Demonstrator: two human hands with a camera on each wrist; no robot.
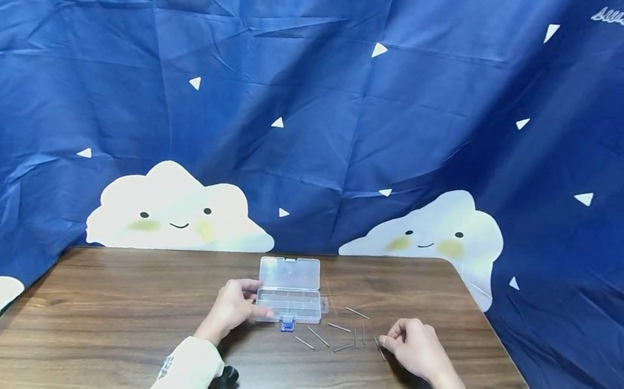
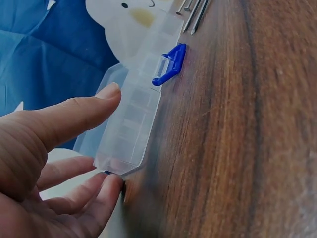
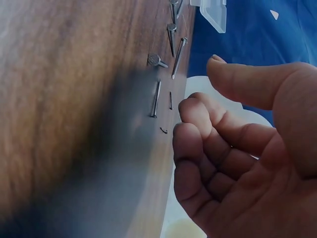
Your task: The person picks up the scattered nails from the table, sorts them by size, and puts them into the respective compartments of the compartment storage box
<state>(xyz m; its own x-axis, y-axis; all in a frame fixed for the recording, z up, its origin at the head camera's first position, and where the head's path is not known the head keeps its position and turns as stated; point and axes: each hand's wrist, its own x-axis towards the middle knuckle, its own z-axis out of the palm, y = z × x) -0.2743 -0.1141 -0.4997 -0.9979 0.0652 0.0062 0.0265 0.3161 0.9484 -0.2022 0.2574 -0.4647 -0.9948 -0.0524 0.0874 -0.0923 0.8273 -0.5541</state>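
A clear plastic compartment box (image 1: pixel 289 312) lies on the table with its lid (image 1: pixel 290 273) swung back and its blue latch (image 1: pixel 287 324) hanging at the front. My left hand (image 1: pixel 234 304) holds the box's left end, thumb along the front and fingers at the side; in the left wrist view the thumb (image 2: pixel 74 116) reaches over the box wall. Right of the box, my right hand (image 1: pixel 416 346) hovers by a nail (image 1: pixel 379 348). Its fingers (image 3: pixel 190 144) are loosely curled, the thumb stands apart, and nothing shows between them.
Several loose metal nails (image 1: pixel 319 336) of different sizes lie scattered between the box and my right hand. A clear hang tab (image 1: pixel 325 305) sticks out from the box's right end. Behind the wooden table (image 1: pixel 149 304) hangs a blue cloth (image 1: pixel 323 93) with white clouds.
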